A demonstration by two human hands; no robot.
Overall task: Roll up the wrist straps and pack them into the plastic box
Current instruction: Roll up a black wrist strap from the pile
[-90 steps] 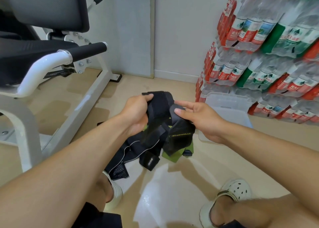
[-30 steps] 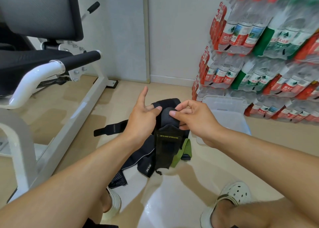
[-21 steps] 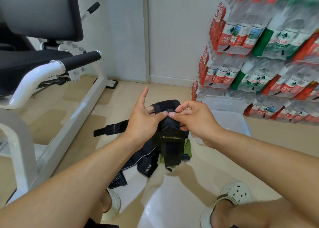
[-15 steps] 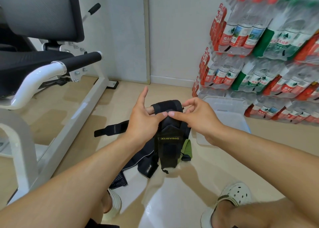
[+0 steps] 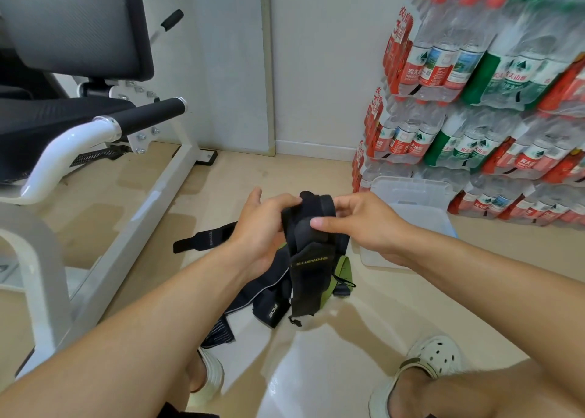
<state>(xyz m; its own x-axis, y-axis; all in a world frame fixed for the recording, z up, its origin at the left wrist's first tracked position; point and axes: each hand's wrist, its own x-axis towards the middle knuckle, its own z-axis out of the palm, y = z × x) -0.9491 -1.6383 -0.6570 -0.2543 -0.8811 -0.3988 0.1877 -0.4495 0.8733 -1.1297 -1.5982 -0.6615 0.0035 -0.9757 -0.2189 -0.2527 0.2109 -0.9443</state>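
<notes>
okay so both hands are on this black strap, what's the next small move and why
Probably roll another turn: the left hand and right hand pinch the black fabric wrist strap at its top, yet its tail hangs unrolled.

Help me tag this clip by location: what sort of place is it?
Probably a small gym or its storeroom: a white-framed exercise machine with black pads stands on the left, shrink-wrapped packs of bottled water are stacked at the wall, and wrist straps lie on the floor.

Bright, even indoor light with soft shadows under the forearms. Strong white glare on the glossy floor (image 5: 304, 383) between the feet. Marked wide-angle bending at the edges, bottle packs (image 5: 493, 79) at right leaning and slightly smeared.
</notes>
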